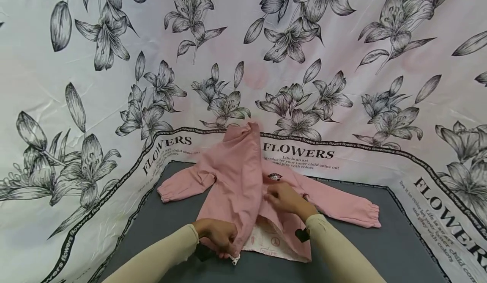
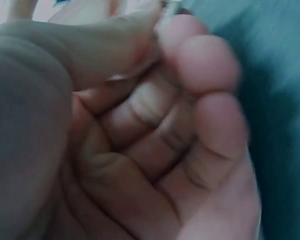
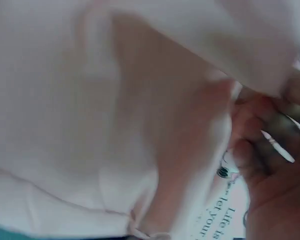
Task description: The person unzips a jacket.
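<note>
A small pink zip jacket (image 1: pixel 236 177) lies on a grey mat (image 1: pixel 395 240), sleeves spread left and right, its printed white lining (image 1: pixel 266 243) showing at the hem. My left hand (image 1: pixel 218 234) grips the jacket's bottom front corner beside the zipper end; the left wrist view shows its fingers (image 2: pixel 190 100) curled tight with pink fabric at the top. My right hand (image 1: pixel 283 198) pinches the other front panel's edge at mid-chest, near a small chest patch (image 1: pixel 274 176). In the right wrist view the pink fabric (image 3: pixel 115 100) fills the frame and the fingers (image 3: pixel 262 130) hold its fold.
A white cloth printed with black lilies and the word FLOWERS (image 1: pixel 298 149) covers the backdrop and surrounds the mat on both sides. The right sleeve cuff (image 1: pixel 370 215) reaches toward the mat's right part; the left cuff (image 1: pixel 167 192) lies near its left edge.
</note>
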The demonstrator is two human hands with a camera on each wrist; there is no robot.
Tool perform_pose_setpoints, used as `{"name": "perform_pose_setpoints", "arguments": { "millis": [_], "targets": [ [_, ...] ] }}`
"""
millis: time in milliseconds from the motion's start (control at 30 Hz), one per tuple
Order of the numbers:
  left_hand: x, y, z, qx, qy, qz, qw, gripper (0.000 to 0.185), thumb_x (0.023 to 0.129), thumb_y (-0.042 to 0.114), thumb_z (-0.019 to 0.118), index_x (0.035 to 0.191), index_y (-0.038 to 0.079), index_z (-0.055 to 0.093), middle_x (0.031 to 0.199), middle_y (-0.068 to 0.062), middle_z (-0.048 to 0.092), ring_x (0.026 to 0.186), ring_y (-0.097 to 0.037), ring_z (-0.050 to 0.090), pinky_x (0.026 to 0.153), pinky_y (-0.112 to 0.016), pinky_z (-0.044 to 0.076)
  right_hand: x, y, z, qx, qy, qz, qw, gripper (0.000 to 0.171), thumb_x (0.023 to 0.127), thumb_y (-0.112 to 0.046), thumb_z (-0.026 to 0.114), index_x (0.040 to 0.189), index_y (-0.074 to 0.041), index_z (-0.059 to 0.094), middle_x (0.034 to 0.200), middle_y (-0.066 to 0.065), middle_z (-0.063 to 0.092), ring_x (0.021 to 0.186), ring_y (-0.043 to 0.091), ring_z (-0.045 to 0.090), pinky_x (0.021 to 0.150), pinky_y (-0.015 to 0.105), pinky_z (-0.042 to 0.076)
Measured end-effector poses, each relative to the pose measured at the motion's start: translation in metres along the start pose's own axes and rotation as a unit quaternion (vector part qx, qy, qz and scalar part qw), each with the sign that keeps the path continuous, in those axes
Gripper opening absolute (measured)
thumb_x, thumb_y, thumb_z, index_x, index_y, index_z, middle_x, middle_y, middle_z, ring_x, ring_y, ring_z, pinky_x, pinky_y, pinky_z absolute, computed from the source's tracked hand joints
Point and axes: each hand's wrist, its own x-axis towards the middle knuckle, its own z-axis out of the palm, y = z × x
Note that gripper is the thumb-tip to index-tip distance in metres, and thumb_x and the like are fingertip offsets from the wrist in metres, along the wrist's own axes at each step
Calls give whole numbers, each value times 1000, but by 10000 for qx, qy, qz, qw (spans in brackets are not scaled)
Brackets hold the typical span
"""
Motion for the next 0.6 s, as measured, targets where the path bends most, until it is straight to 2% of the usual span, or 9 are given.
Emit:
{"name": "perform_pose_setpoints", "arguments": {
  "millis": [100, 167, 233, 367, 467, 533, 600],
  "targets": [
    [-5, -5, -6, -94, 482, 346, 9982, 40, 104, 21, 76, 66, 8, 74, 57, 5, 65, 50, -5, 58, 52, -17, 46, -3, 0, -9, 164, -448, 122, 9988, 35, 104, -21, 74, 72, -22, 60, 64, -17, 48, 56, -3, 43, 56, 20, 39],
    [-7, -5, -14, 41, 597, 375, 9975, 41, 104, 18, 75, 64, 9, 68, 56, 8, 58, 50, -4, 50, 53, -18, 41, -1, -4, -12, 240, -707, 209, 9970, 35, 105, -25, 74, 73, -23, 60, 65, -17, 47, 56, -3, 43, 56, 20, 38],
    [-6, -2, -22, 191, 627, 399, 9971, 40, 104, 18, 74, 66, 7, 68, 57, 11, 52, 51, -3, 45, 55, -19, 40, 3, -5, -15, 274, -788, 253, 9962, 33, 105, -27, 75, 74, -24, 62, 65, -17, 48, 57, -2, 44, 57, 20, 38],
    [-7, 5, -36, 395, 899, 329, 9946, 32, 104, 23, 75, 80, 2, 79, 63, 8, 58, 55, -6, 49, 57, -20, 43, 10, -3, -21, 153, -687, 247, 9972, 27, 104, -25, 75, 78, -23, 68, 66, -16, 54, 59, 0, 47, 59, 23, 42],
    [-10, 9, -47, 300, 1131, 232, 9929, 27, 105, 22, 73, 93, 1, 85, 74, -3, 73, 63, -13, 64, 63, -25, 56, 16, -2, -27, 25, -487, 313, 9983, 21, 102, -22, 75, 81, -22, 71, 68, -14, 58, 60, 1, 48, 61, 25, 44],
    [-11, 11, -55, 207, 1319, 189, 9909, 27, 107, 20, 70, 97, -1, 85, 80, -13, 77, 68, -22, 70, 67, -31, 61, 19, -1, -32, -41, -334, 426, 9985, 17, 101, -22, 75, 84, -22, 73, 70, -15, 61, 62, 1, 50, 62, 25, 46],
    [-12, 12, -63, 130, 1555, 111, 9877, 27, 109, 18, 67, 102, -1, 84, 87, -17, 79, 74, -28, 75, 70, -37, 64, 23, -1, -38, -95, -163, 414, 9990, 13, 101, -19, 75, 88, -19, 75, 72, -12, 63, 65, 4, 53, 63, 27, 47]
  ]
}}
